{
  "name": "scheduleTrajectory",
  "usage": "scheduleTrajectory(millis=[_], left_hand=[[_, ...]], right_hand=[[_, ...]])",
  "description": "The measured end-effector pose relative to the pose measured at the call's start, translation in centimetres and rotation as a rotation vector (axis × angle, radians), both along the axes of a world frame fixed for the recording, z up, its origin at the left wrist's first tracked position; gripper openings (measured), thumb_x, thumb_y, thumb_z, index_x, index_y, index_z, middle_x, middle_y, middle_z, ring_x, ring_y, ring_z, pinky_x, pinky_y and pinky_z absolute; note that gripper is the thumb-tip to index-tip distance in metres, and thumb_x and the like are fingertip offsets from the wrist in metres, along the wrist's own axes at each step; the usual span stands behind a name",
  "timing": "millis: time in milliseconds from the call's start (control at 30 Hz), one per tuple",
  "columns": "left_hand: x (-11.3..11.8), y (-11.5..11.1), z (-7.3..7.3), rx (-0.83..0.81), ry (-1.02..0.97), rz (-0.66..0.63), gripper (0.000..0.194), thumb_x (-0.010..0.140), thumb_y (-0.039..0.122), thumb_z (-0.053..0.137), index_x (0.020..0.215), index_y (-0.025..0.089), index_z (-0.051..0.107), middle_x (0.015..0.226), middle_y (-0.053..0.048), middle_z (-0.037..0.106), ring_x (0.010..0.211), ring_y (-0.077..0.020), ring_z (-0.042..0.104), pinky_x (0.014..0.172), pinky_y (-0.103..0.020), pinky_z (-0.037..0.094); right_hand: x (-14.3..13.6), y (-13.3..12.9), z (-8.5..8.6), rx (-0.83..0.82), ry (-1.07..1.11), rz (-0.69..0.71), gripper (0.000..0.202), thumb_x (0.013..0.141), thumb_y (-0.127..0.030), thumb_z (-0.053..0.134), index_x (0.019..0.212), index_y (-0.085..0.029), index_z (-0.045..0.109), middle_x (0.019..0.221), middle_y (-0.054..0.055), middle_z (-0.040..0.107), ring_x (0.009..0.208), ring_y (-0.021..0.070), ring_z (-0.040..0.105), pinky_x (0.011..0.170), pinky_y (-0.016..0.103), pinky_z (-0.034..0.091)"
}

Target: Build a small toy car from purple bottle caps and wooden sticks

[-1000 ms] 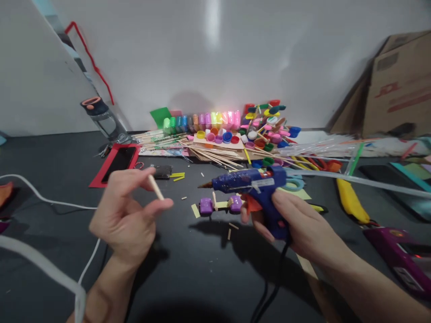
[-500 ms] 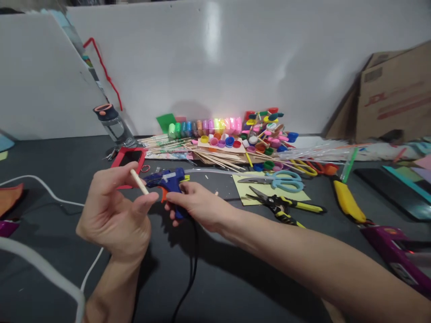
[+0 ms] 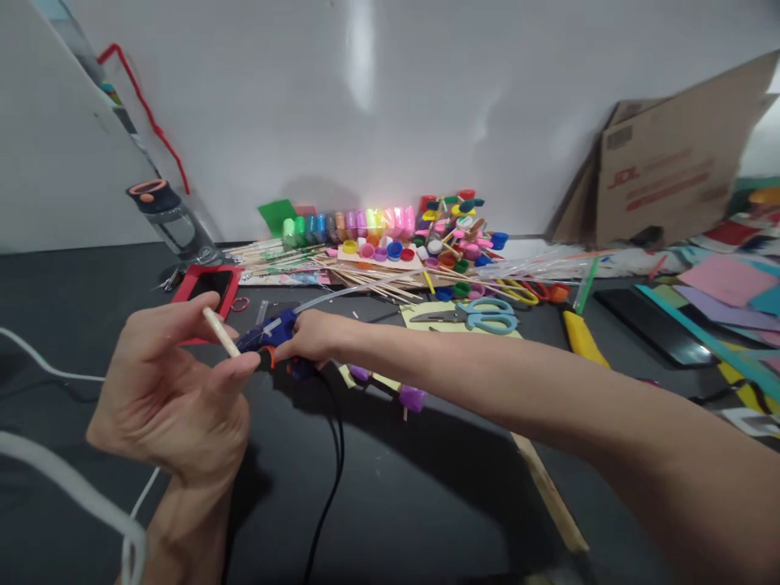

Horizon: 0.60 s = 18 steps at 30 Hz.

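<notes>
Between the thumb and index finger of my left hand (image 3: 176,382) is a short pale wooden stick (image 3: 220,331), held at its two ends. My right hand (image 3: 314,337) grips a blue glue gun (image 3: 271,330) with an orange trigger. Its nozzle points left toward the stick and is partly hidden behind my left thumb, so I cannot tell whether they touch. A clear glue stick (image 3: 329,297) sticks out of the gun's back. Below my right forearm lies a small piece with purple blocks (image 3: 413,397) and pale strips, partly covered by the arm.
Blue-handled scissors (image 3: 487,315) lie on yellow paper beyond my right arm. Wooden skewers (image 3: 383,284), colourful paint pots (image 3: 395,250) and a water bottle (image 3: 174,223) stand or lie along the back. A black cord (image 3: 338,455) trails from the gun. A white cable (image 3: 73,479) crosses the left front.
The glue gun has moved left, closer to the stick, and now tilts differently. My right forearm now covers the pliers, and the purple piece has come into sight. The view has swung right.
</notes>
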State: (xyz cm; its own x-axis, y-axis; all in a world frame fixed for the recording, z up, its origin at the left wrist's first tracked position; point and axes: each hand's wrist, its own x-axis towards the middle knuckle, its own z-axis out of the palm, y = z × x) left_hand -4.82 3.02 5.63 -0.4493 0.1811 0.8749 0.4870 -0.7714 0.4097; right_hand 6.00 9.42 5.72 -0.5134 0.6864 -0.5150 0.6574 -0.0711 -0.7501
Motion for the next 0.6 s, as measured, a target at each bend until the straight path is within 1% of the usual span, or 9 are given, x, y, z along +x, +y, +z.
scheduleTrajectory(millis=[67, 133, 233, 333, 400, 433, 467, 500, 600], left_hand=[[0.1, 0.1, -0.1, -0.002, -0.010, -0.023, 0.044, 0.055, 0.043, 0.094, 0.090, 0.019, 0.081, 0.073, -0.002, 0.072, 0.058, -0.0151, 0.060, 0.059, -0.031, 0.043], [0.2, 0.1, -0.3, -0.007, 0.004, -0.046, 0.043, 0.053, 0.039, 0.095, 0.090, 0.021, 0.081, 0.074, -0.003, 0.073, 0.058, -0.0147, 0.059, 0.059, -0.031, 0.043], [0.3, -0.3, -0.5, -0.041, 0.073, -0.074, 0.043, 0.054, 0.034, 0.096, 0.094, 0.024, 0.081, 0.081, -0.003, 0.076, 0.061, -0.0144, 0.060, 0.063, -0.033, 0.044], [0.4, -0.8, -0.6, -0.082, 0.125, -0.086, 0.042, 0.059, 0.029, 0.094, 0.098, 0.025, 0.080, 0.083, -0.002, 0.076, 0.066, -0.0149, 0.062, 0.067, -0.034, 0.046], [0.6, -0.9, -0.7, -0.083, 0.159, -0.096, 0.041, 0.061, 0.027, 0.094, 0.100, 0.025, 0.080, 0.082, -0.001, 0.075, 0.069, -0.0157, 0.063, 0.070, -0.035, 0.048], [0.6, -0.9, -0.7, -0.084, 0.174, -0.107, 0.041, 0.062, 0.025, 0.093, 0.100, 0.025, 0.080, 0.082, -0.001, 0.074, 0.071, -0.0157, 0.063, 0.071, -0.036, 0.049], [0.7, -0.8, -0.7, -0.079, 0.185, -0.116, 0.040, 0.062, 0.024, 0.093, 0.100, 0.025, 0.080, 0.082, -0.001, 0.074, 0.071, -0.0156, 0.063, 0.071, -0.035, 0.050], [0.7, -0.7, -0.8, -0.069, 0.196, -0.124, 0.040, 0.063, 0.025, 0.093, 0.101, 0.026, 0.080, 0.082, 0.000, 0.074, 0.070, -0.0151, 0.063, 0.069, -0.034, 0.050], [0.6, -0.3, -1.1, -0.042, 0.219, -0.158, 0.044, 0.062, 0.030, 0.093, 0.103, 0.026, 0.079, 0.080, 0.000, 0.073, 0.066, -0.0139, 0.060, 0.063, -0.033, 0.048]], right_hand=[[-1.3, 0.0, -0.5, 0.023, -0.105, 0.084, 0.021, 0.094, -0.030, 0.066, 0.107, -0.014, 0.065, 0.100, 0.005, 0.069, 0.079, 0.0159, 0.067, 0.067, 0.031, 0.059], [-1.8, 0.2, -0.5, 0.069, -0.184, 0.164, 0.027, 0.097, -0.033, 0.062, 0.118, -0.016, 0.063, 0.112, 0.006, 0.067, 0.090, 0.0189, 0.068, 0.076, 0.038, 0.060], [-0.5, 0.3, 0.7, 0.247, -0.228, 0.246, 0.020, 0.095, -0.026, 0.063, 0.109, -0.013, 0.066, 0.109, 0.008, 0.069, 0.093, 0.0210, 0.067, 0.077, 0.036, 0.057], [3.3, -1.7, 2.4, 0.489, -0.174, 0.317, 0.014, 0.096, -0.018, 0.055, 0.098, -0.016, 0.069, 0.103, 0.009, 0.072, 0.094, 0.0207, 0.065, 0.076, 0.030, 0.048], [6.6, -4.4, 2.7, 0.545, -0.180, 0.396, 0.016, 0.093, -0.017, 0.057, 0.084, -0.018, 0.069, 0.083, 0.006, 0.072, 0.077, 0.0184, 0.065, 0.066, 0.029, 0.044], [8.3, -5.9, 2.5, 0.569, -0.223, 0.455, 0.016, 0.089, -0.016, 0.061, 0.076, -0.017, 0.069, 0.073, 0.006, 0.070, 0.069, 0.0181, 0.063, 0.061, 0.029, 0.041], [10.0, -7.4, 2.0, 0.681, -0.335, 0.520, 0.016, 0.087, -0.015, 0.063, 0.073, -0.019, 0.067, 0.066, 0.004, 0.068, 0.062, 0.0167, 0.061, 0.057, 0.028, 0.040], [11.5, -8.6, 1.3, 0.713, -0.402, 0.515, 0.014, 0.084, -0.011, 0.064, 0.072, -0.019, 0.067, 0.064, 0.005, 0.067, 0.058, 0.0167, 0.059, 0.055, 0.028, 0.039], [15.1, -9.9, -1.1, 0.769, -0.501, 0.482, 0.021, 0.081, 0.000, 0.057, 0.087, -0.017, 0.069, 0.078, 0.010, 0.072, 0.062, 0.0180, 0.061, 0.055, 0.029, 0.038]])
